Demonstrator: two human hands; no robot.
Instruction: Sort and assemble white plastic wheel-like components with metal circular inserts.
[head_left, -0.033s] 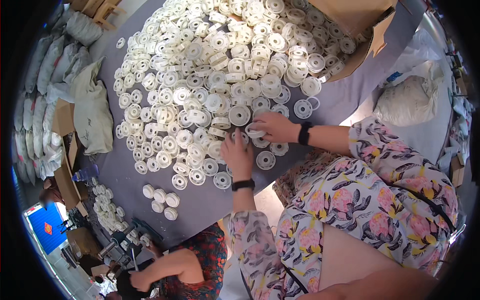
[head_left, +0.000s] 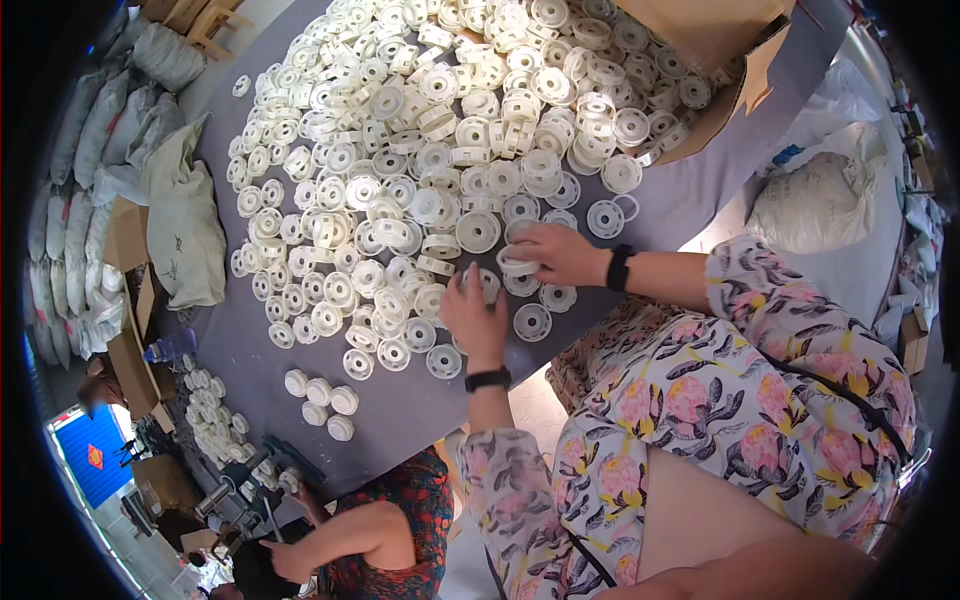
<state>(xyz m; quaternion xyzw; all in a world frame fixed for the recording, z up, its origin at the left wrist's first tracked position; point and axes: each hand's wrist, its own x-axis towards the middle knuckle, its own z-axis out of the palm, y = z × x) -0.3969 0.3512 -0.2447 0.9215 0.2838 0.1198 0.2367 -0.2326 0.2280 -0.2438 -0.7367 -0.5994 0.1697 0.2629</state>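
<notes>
From my end, through the head camera, I see the left hand (head_left: pixel 477 320) low over the near edge of a big spread of white plastic wheels (head_left: pixel 380 200). Its fingers are a little parted and bent, with the tips at one wheel (head_left: pixel 489 284); I can't tell whether they grip it or only touch it. Just beside it, to the right, the right hand (head_left: pixel 560 256) is partly closed, fingers curled about a pale round piece (head_left: pixel 517 264) that sits tilted at its fingertips; the thumb is hidden from me.

The wheels lie heaped and overlapping on a grey table (head_left: pixel 390 425), thickest toward the far side, where a cardboard box (head_left: pixel 765 65) lies with wheels at its mouth. Near the right hand a thin ring (head_left: pixel 628 207) touches a flat wheel (head_left: pixel 605 219). Well apart, toward the left, I have a small cluster of white caps (head_left: pixel 318 391). Below that, a co-worker's hand (head_left: pixel 290 562) is near a metal machine (head_left: pixel 237 482).
</notes>
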